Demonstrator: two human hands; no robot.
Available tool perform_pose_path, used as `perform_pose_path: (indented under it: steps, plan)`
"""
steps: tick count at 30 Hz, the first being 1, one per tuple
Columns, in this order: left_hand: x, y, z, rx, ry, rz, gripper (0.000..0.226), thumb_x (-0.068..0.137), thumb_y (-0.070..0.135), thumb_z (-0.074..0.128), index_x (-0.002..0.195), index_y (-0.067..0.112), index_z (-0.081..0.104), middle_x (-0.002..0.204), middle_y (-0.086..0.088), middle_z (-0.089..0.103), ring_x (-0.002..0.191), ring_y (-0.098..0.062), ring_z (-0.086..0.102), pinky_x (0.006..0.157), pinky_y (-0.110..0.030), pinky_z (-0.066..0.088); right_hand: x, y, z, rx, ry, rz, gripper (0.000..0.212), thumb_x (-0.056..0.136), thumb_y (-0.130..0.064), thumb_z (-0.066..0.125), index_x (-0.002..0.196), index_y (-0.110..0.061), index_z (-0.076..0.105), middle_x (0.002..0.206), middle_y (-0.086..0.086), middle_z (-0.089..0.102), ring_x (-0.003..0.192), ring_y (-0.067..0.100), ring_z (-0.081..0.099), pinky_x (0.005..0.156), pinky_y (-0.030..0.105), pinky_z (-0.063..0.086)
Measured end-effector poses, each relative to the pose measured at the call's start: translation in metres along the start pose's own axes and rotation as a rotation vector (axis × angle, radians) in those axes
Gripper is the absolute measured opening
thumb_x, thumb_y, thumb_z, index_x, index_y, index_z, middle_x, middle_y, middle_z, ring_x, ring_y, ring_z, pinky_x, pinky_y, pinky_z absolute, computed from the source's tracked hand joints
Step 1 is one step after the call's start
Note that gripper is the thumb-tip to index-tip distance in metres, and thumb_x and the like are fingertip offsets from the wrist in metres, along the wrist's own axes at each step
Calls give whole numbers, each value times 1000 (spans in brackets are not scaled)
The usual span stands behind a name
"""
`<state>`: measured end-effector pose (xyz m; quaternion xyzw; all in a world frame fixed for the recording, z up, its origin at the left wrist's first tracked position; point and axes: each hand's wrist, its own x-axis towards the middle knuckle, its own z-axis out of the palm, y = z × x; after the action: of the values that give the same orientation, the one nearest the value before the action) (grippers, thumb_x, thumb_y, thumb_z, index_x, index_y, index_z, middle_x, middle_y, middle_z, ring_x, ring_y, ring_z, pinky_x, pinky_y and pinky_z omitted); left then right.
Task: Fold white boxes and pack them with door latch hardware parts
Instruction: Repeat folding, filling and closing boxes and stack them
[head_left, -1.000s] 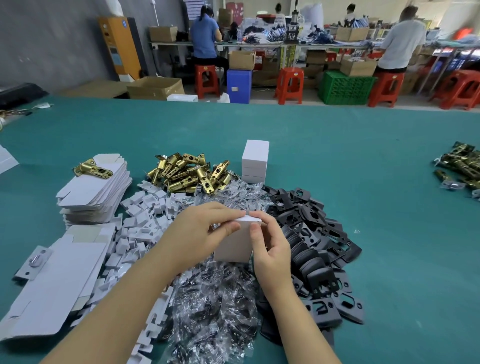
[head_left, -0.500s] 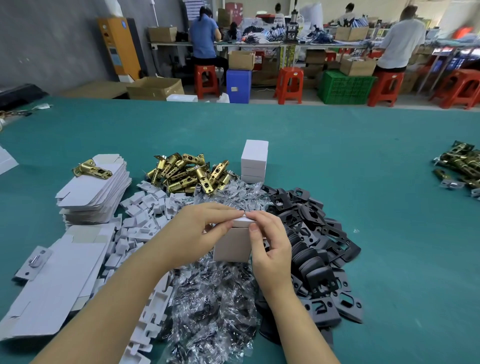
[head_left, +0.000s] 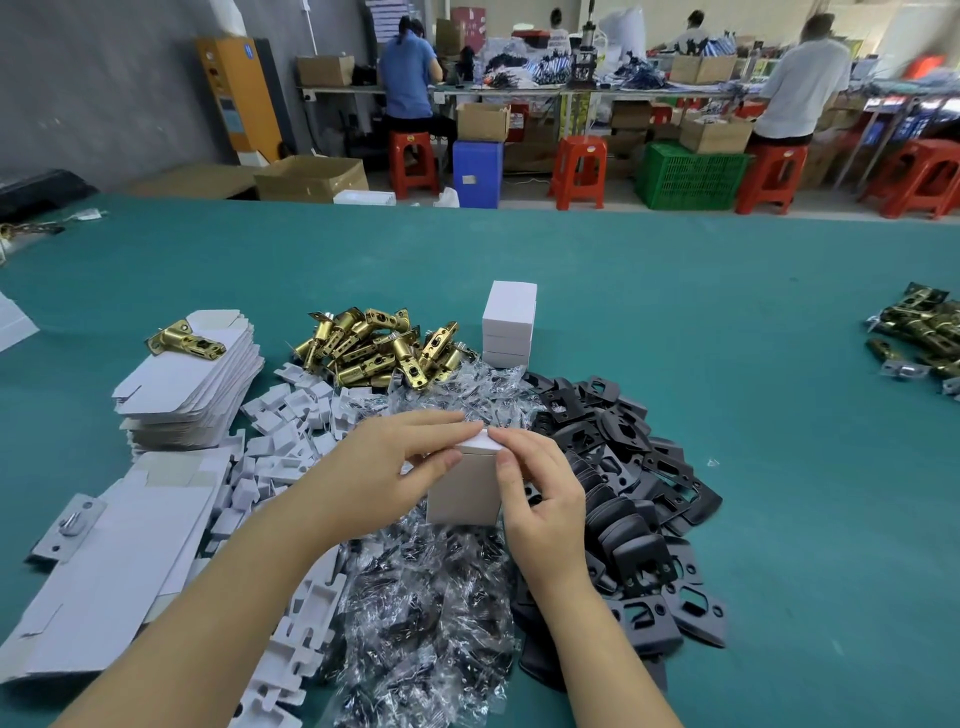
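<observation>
Box in hand: a small white box (head_left: 464, 486) stands upright at centre frame, held just above a heap of clear plastic bags (head_left: 421, 613), its top flap folded over
Left hand: the left hand (head_left: 387, 460) pinches the box's upper left edge, thumb on the near face and forefinger laid along the top
Right hand: the right hand (head_left: 540, 499) holds the right side, fingers (head_left: 511, 439) curled on the top flap and thumb on the near face
What changed: a second ago the flap stood slightly raised with both forefingers on it; now it lies nearly flat, the fingertips meeting over its edge
Meaning: the box looks to be at its closing step; whether parts are inside cannot be told
Finished boxes: a short stack of closed white boxes (head_left: 510, 323) stands above centre, well apart from the hands
Supplies: flat box blanks (head_left: 189, 384) at left with one brass latch (head_left: 184, 340) on top; a pile of brass latches (head_left: 379, 345) above centre; black plates (head_left: 628, 493) heaped at right; white plastic inserts (head_left: 280, 431) left of centre
Bench: a green bench (head_left: 779, 467) carries it all
</observation>
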<state>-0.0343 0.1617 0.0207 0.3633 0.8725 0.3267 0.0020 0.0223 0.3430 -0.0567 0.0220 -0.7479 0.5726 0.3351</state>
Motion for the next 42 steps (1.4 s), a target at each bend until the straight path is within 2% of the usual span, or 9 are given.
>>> perform_pose_path:
  steps: [3,9,15,19,24,32,37,39,42]
  plan:
    - [0,-3,-1,-139,-18,-37,47,98,23,66,128,59,59,130,43,56,119,11,56,97,-16,50,0,2,0,-1,0,16,22,102,-22,56,117,-23,72,116,-9,69,113,8,64,95,17,47]
    - [-3,-7,3,-266,43,-43,47,95,14,68,121,54,67,126,34,63,121,8,57,98,-13,47,0,4,0,-5,-18,52,24,103,-21,53,118,-30,69,117,-11,68,112,10,63,93,17,47]
    - [-4,-5,4,-55,80,65,36,95,33,61,130,40,65,129,31,59,121,11,55,100,-7,42,-1,2,-1,-1,-17,62,26,103,-20,52,119,-34,68,118,-12,68,114,10,63,92,20,49]
    - [-9,-5,3,131,131,134,35,98,40,58,130,30,69,135,8,63,114,-7,64,97,-28,54,-2,3,0,-29,-21,29,26,101,-19,54,120,-25,72,120,-10,68,115,9,63,95,20,49]
    - [-5,1,9,597,240,401,31,99,25,58,119,8,75,124,-14,71,99,-27,74,72,-39,64,-3,5,1,-72,12,11,27,98,-16,59,120,-14,75,119,-5,70,115,6,63,98,25,52]
    - [-5,12,9,656,269,369,26,90,14,75,115,7,76,114,-10,75,92,-26,73,68,-36,62,-3,6,1,-56,-14,-23,33,101,-15,54,130,-25,64,127,-21,63,121,-4,59,103,18,47]
    - [19,28,1,674,-16,22,48,96,51,57,140,31,52,114,13,67,105,-14,58,72,-27,46,-5,2,4,-12,-13,-37,36,102,-25,48,137,-29,57,133,-28,59,125,-5,58,103,15,46]
    - [35,31,-1,550,-232,-105,37,96,52,59,128,33,56,110,11,67,99,-12,61,75,-30,49,-7,-2,3,21,-8,75,42,101,-38,43,142,-40,50,127,-40,60,123,-5,59,98,12,47]
    - [54,32,-13,298,-407,-199,25,94,43,68,111,27,60,98,9,63,76,-5,62,59,-24,47,-3,1,0,16,16,216,43,103,-46,37,144,-43,48,121,-42,62,109,-3,65,86,14,49]
